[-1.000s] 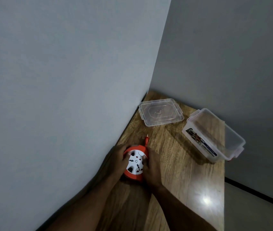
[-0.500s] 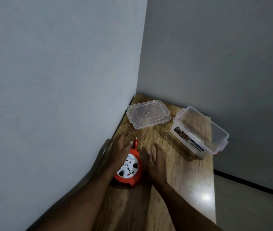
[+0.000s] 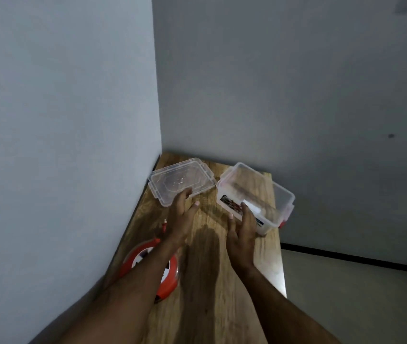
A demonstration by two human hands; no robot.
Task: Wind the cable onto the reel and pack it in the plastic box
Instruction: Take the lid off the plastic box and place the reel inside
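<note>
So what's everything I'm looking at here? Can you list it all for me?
cable reel: one, orange with a white face, near left of the table, partly under the left forearm
plug: one, orange, on the table just beyond the reel
plastic box: one, clear with a printed label, open, far right of the table
lid: one, clear, lying flat at the far left, beside the box
table: one, wood grain, set in the corner
walls: two, grey
left hand: open, above the table, near the lid
right hand: open, in front of the box
</note>
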